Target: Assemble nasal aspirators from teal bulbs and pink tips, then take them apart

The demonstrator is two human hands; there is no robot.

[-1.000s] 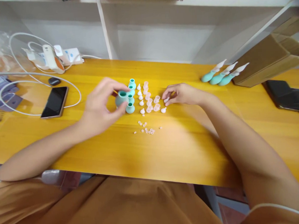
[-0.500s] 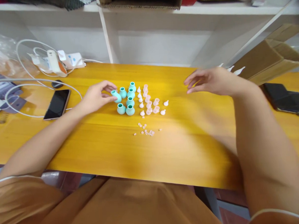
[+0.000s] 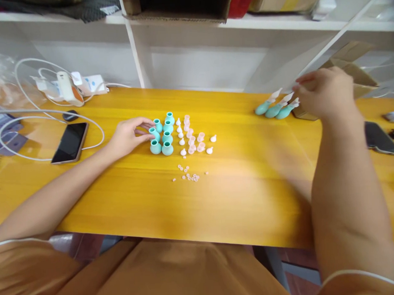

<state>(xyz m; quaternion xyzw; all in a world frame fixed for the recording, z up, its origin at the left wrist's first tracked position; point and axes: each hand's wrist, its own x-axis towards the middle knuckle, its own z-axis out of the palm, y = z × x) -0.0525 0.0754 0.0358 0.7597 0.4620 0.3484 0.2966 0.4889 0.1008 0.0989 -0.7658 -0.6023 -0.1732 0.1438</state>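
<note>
My left hand has thumb and fingers around a small turquoise bulb-shaped pot, which stands upright with its mouth up. Several like turquoise pots stand close about it in two rough columns. Right of these are white pointed caps and pale pink cup-like pieces. Tiny pink rings lie nearer to me. Off to the right, my blurred right hand is beside three turquoise bulbs with pale pointed tips. Its fingertips are close together, and what they touch is unclear.
A phone, white cables and a power strip lie left on the wooden table. An open cardboard box stands behind my right hand. A dark flat device is far right. A white shelf runs above.
My left hand has set the tilted turquoise pot upright among the others. My right hand has moved right to the tipped bulbs. The view has shifted slightly right.
</note>
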